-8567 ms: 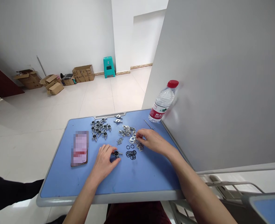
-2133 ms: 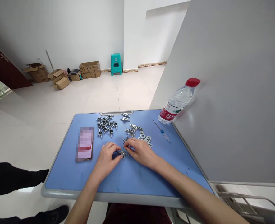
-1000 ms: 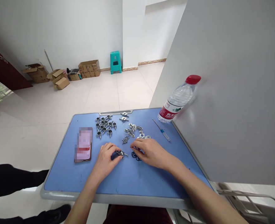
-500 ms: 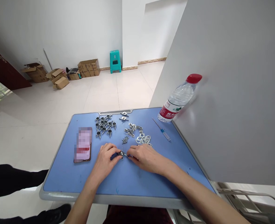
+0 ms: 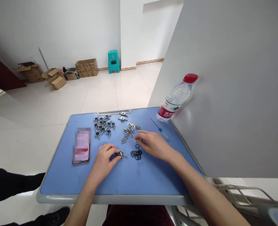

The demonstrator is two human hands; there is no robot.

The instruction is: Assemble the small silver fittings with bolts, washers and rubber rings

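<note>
Between the thumb and fingers of my left hand point(image 5: 105, 158) is a small metal fitting point(image 5: 121, 153) with a thin pin sticking up, held low at the blue tabletop. My right hand point(image 5: 154, 143) has its fingers pinched together over the flat metal plates point(image 5: 142, 141), mostly covering them; what the fingertips grip is unclear. Below those fingertips lie a single black rubber ring point(image 5: 137, 146) and a cluster of black rubber rings point(image 5: 136, 154). Small steel balls or nuts point(image 5: 124, 140) form a little heap between the hands. Beyond them are loose metal levers point(image 5: 130, 129).
Several black-topped metal fittings point(image 5: 103, 124) sit at back left, and two bare metal pieces point(image 5: 122, 116) at the back edge. A phone point(image 5: 81, 146) is on the left. A screwdriver point(image 5: 161, 129) and water bottle point(image 5: 174, 102) stand near the grey panel point(image 5: 223, 94). Someone's leg point(image 5: 13, 183) shows left.
My right hand has left the fitting and moved up and right to the flat plates, uncovering the black rings. My left hand still holds the fitting. The view has shifted slightly.
</note>
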